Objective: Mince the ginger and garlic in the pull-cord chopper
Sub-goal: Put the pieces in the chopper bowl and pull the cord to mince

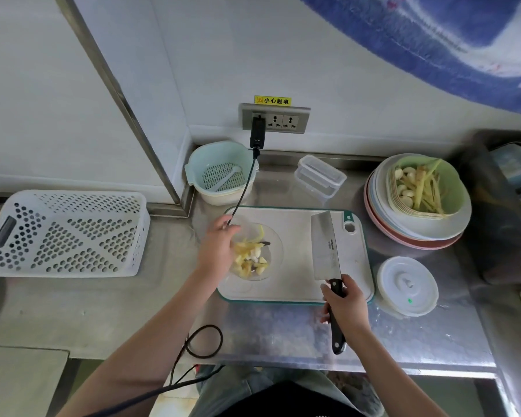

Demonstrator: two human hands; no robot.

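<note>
The clear chopper bowl (272, 236) stands on the left part of the white cutting board (295, 284). Inside it lie ginger and garlic pieces (251, 257) around a dark blade. My left hand (218, 245) grips the bowl's left rim. My right hand (346, 305) holds the black handle of a cleaver (325, 245), whose blade lies flat on the board to the right of the bowl. The white chopper lid (408, 285) with its pull handle rests on the steel counter, right of the board.
A stack of plates (460, 224) at the back right carries a green dish of garlic cloves and ginger peelings. Behind the board stand a mint colander bowl (220, 173) and a clear lidded box (319, 176). A white perforated basket (63, 233) sits left. A black cable (244, 188) hangs from the wall socket.
</note>
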